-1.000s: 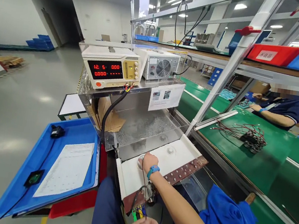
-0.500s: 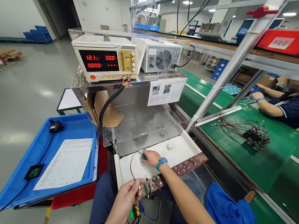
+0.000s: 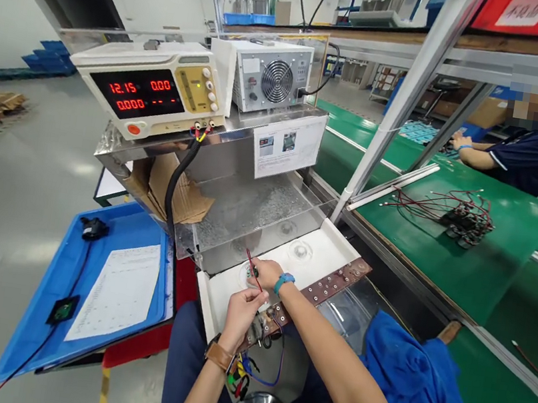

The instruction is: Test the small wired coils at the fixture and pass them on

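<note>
The red wire (image 3: pixel 257 283) is over the white tray (image 3: pixel 341 240), pinched in the left hand's (image 3: pixel 241 308) fingertips; the right hand (image 3: pixel 265 273) grips a small part (image 3: pixel 253 272) beside it. Positioning the wire seems underway, calling for a steady pinch. The studded strip (image 3: pixel 338 279) and loose clips (image 3: pixel 238 380) crowd the near side; the power supply (image 3: pixel 138 96) stands beyond.

Head view: lone camera, facing forward and down.
Lens above near side of white tray (image 3: pixel 324 255); left hand (image 3: pixel 241 312) and right hand (image 3: pixel 266 272) close; power supply (image 3: pixel 148 92) farther, beyond tray to left; green bench (image 3: pixel 441 267) to its right.
</note>
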A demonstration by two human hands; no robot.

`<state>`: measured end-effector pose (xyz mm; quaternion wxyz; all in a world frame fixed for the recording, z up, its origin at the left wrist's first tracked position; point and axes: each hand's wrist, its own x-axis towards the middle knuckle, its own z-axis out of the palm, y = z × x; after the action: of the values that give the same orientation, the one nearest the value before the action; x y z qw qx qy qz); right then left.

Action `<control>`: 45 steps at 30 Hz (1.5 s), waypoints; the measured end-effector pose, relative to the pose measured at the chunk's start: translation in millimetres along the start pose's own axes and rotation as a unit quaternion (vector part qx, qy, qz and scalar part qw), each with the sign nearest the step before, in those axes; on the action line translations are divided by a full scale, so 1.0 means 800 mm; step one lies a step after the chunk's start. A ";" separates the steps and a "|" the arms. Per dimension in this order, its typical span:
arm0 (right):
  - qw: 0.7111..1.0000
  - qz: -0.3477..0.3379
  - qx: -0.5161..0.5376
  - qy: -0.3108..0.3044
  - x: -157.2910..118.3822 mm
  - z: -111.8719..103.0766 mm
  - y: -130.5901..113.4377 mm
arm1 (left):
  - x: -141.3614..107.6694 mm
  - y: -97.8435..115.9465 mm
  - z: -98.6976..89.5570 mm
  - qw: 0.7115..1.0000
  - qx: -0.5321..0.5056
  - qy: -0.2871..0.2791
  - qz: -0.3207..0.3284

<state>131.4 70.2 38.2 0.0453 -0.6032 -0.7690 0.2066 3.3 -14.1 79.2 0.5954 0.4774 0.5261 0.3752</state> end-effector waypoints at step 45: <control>0.996 0.017 0.077 0.035 -0.003 0.005 -0.013 | 0.008 -0.033 0.010 0.974 0.218 0.058 0.024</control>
<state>121.4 64.7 38.6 0.1155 -0.6178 -0.7383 0.2448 11.1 -16.3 52.2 0.4364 0.5851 0.6175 0.2931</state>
